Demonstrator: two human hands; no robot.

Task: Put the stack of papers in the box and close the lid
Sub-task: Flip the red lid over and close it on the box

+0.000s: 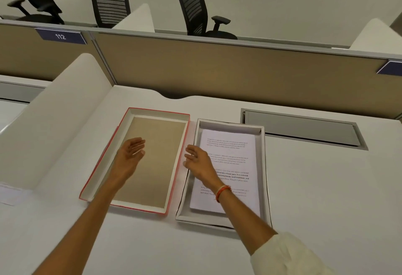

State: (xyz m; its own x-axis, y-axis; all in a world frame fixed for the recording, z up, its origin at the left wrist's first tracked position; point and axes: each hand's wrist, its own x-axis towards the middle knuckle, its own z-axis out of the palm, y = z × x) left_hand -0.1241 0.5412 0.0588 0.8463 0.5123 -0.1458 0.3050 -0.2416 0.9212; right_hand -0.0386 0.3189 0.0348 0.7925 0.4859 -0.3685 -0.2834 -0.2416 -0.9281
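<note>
A shallow white box lies on the desk right of centre, and a stack of printed papers rests flat inside it. Just to its left lies the red-edged lid, turned upside down so its brown inner face shows. My left hand hovers over the lid's left half, fingers apart and holding nothing. My right hand reaches across the box's left wall toward the lid's right edge, fingers spread and empty. My right forearm hides part of the papers.
A white curved divider stands close to the lid's left side. A grey cable flap is set into the desk at the back right. A tan partition closes the far edge, with black office chairs beyond it.
</note>
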